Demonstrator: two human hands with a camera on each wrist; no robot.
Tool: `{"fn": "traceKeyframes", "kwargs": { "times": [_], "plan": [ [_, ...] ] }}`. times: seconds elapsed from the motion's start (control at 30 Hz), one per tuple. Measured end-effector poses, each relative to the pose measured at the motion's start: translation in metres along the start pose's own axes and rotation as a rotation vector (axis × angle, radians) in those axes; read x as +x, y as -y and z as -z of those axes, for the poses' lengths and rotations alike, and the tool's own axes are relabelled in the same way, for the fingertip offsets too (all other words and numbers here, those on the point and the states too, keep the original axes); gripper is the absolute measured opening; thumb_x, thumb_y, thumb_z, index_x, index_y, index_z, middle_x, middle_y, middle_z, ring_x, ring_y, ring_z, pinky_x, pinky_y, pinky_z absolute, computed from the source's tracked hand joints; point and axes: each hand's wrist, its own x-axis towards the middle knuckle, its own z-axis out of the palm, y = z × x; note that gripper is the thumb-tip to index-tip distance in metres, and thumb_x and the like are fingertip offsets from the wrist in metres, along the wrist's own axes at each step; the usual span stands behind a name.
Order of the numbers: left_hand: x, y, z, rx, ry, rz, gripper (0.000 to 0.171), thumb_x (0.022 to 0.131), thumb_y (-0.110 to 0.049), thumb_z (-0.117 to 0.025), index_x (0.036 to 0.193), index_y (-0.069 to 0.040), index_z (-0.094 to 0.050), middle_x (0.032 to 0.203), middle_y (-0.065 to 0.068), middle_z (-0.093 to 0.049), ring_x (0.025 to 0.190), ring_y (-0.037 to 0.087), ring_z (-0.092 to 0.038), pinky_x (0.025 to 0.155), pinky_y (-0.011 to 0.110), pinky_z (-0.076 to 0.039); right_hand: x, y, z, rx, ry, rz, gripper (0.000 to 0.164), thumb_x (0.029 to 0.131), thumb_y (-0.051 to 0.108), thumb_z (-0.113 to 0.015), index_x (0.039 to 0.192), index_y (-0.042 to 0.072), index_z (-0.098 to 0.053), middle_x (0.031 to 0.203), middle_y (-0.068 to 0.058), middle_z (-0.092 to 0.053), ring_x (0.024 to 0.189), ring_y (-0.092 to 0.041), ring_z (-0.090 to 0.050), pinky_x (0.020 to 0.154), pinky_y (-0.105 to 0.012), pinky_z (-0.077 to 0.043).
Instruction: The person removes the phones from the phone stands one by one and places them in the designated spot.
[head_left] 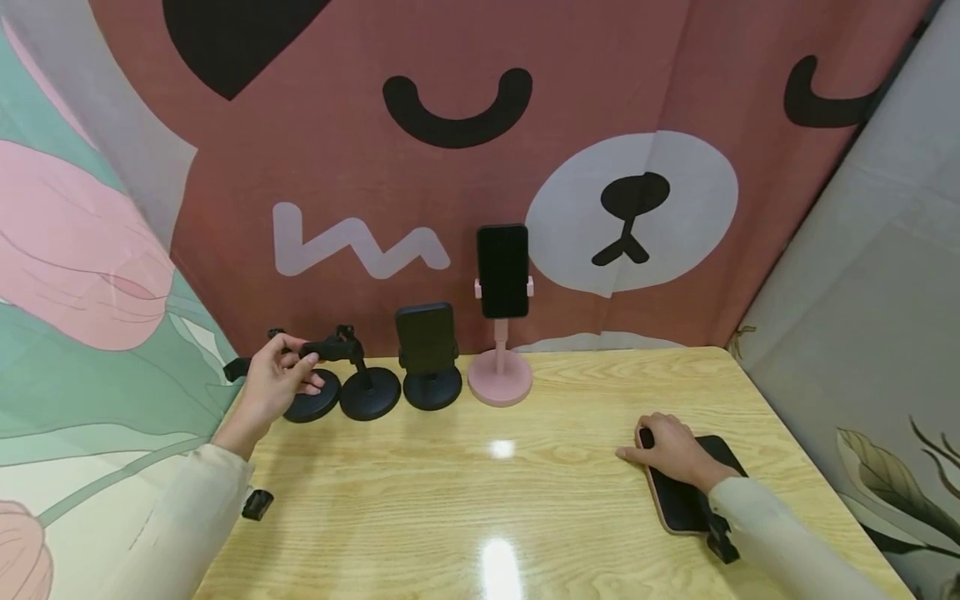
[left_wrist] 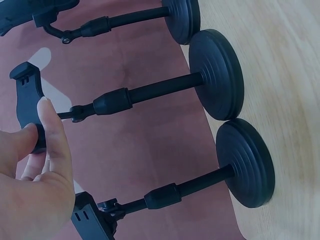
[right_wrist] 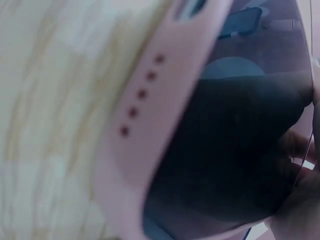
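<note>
My left hand [head_left: 276, 379] pinches the clamp [left_wrist: 30, 95] of a black phone stand [head_left: 370, 393] between thumb and fingers. The stand's round base [left_wrist: 220, 75] sits upright on the table. Beside it on the left is another black stand [left_wrist: 245, 162], partly behind my hand in the head view. To the right, a black stand holds a dark phone [head_left: 426, 337], and a pink stand [head_left: 500, 379] holds a black phone [head_left: 503, 271]. My right hand [head_left: 671, 450] grips a phone with a pink edge [head_left: 675, 504] at the table's right side; its screen [right_wrist: 220, 160] is dark.
The stands form a row along the back edge of the wooden table [head_left: 450, 483]. Close behind them hangs a cloth with a bear print [head_left: 600, 75]. Patterned cloths [head_left: 82, 250] flank the table on the left and right.
</note>
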Motion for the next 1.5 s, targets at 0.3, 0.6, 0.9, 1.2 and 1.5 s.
{"fn": "traceKeyframes", "kwargs": {
  "times": [0.3, 0.6, 0.9, 1.2, 1.5],
  "plan": [
    [0.0, 0.001, 0.0, 0.013, -0.001, -0.017, 0.025, 0.105, -0.013, -0.054, 0.122, 0.003, -0.044, 0.082, -0.024, -0.066, 0.065, 0.007, -0.071, 0.064, 0.025, -0.062, -0.003, 0.008, 0.001, 0.029, -0.001, 0.012, 0.047, 0.083, 0.058, -0.076, 0.082, 0.016, -0.058, 0.079, 0.001, -0.052, 0.074, -0.016, -0.043, 0.069, -0.035, -0.032],
    [-0.001, 0.0, 0.0, 0.02, 0.001, -0.018, 0.026, 0.105, -0.014, -0.054, 0.123, 0.003, -0.044, 0.081, -0.023, -0.067, 0.066, 0.012, -0.072, 0.064, 0.025, -0.061, -0.001, 0.004, 0.001, 0.015, -0.007, -0.001, 0.05, 0.082, 0.06, -0.076, 0.09, 0.014, -0.059, 0.085, -0.001, -0.054, 0.078, -0.018, -0.044, 0.071, -0.037, -0.033],
    [-0.002, -0.001, 0.001, 0.011, 0.006, -0.009, 0.026, 0.105, -0.013, -0.054, 0.124, 0.002, -0.044, 0.079, -0.02, -0.067, 0.067, 0.013, -0.072, 0.066, 0.031, -0.063, -0.002, -0.011, 0.002, -0.002, -0.06, 0.016, 0.053, 0.08, 0.062, -0.077, 0.093, 0.013, -0.06, 0.088, -0.002, -0.056, 0.078, -0.017, -0.045, 0.072, -0.036, -0.032],
    [-0.002, -0.002, 0.0, 0.01, 0.002, -0.005, 0.024, 0.105, -0.012, -0.053, 0.123, 0.002, -0.044, 0.079, -0.02, -0.067, 0.065, 0.008, -0.071, 0.065, 0.03, -0.063, -0.005, -0.015, 0.001, -0.027, -0.095, 0.022, 0.056, 0.078, 0.062, -0.078, 0.095, 0.012, -0.06, 0.089, -0.002, -0.053, 0.079, -0.018, -0.043, 0.072, -0.038, -0.029],
    [-0.003, -0.002, 0.0, 0.01, 0.001, 0.028, 0.032, 0.105, -0.016, -0.054, 0.129, 0.003, -0.044, 0.083, -0.024, -0.067, 0.066, 0.011, -0.071, 0.065, 0.027, -0.062, -0.004, -0.016, -0.002, -0.056, -0.128, 0.034, 0.056, 0.078, 0.063, -0.078, 0.097, 0.014, -0.059, 0.088, -0.001, -0.052, 0.08, -0.019, -0.041, 0.071, -0.035, -0.027]
  ]
}}
